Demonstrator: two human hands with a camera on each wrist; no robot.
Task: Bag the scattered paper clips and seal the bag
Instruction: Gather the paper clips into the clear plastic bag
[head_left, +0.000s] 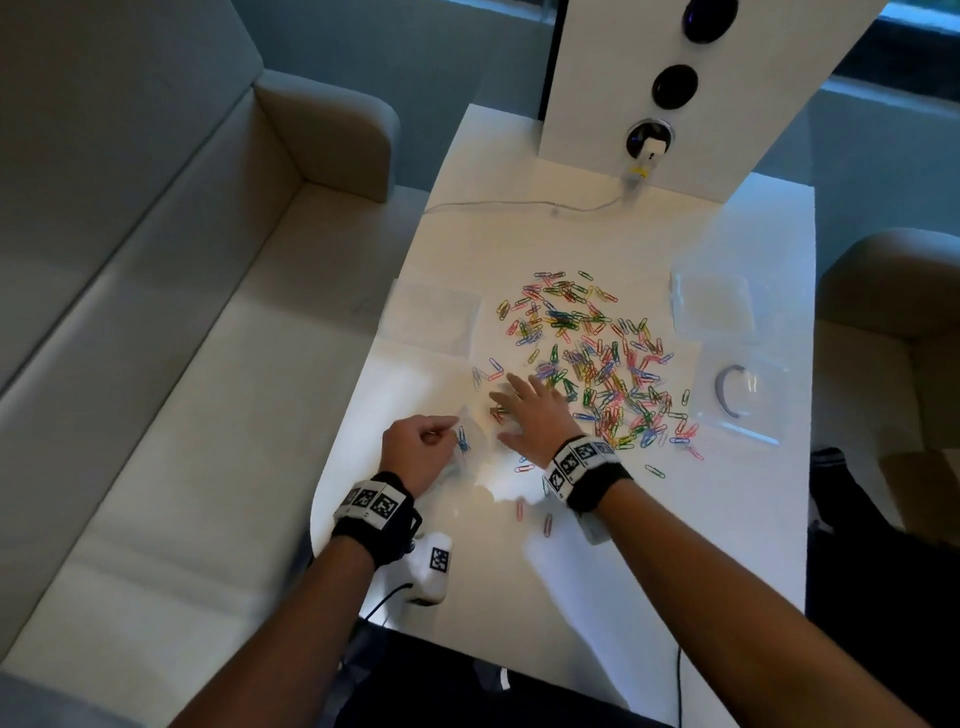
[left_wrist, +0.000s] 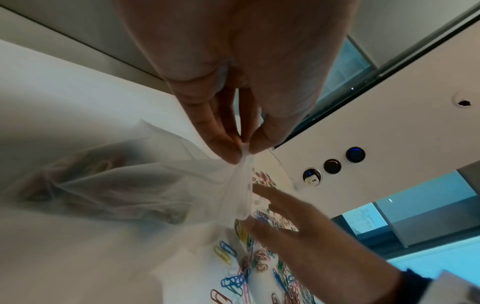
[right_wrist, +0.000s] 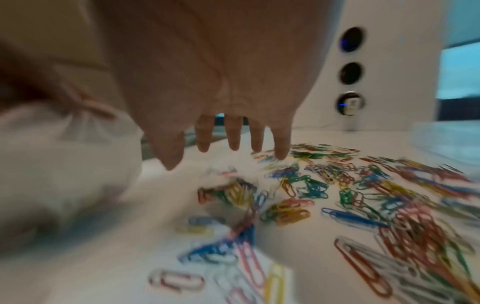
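Clear bag (left_wrist: 145, 185) mouth pinched by left grip (head_left: 418, 451); right grip (head_left: 532, 413) spread flat beside bag: sweep paper clips (head_left: 597, 358) inward, keeping mouth lifted wide.

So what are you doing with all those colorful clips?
A person is putting paper clips into a clear plastic bag. The left hand pinches the bag's edge to hold it up, with a few clips already inside. The right hand is spread open over the edge of the pile. Most clips are still scattered on the white table, and the bag isn't sealed yet.
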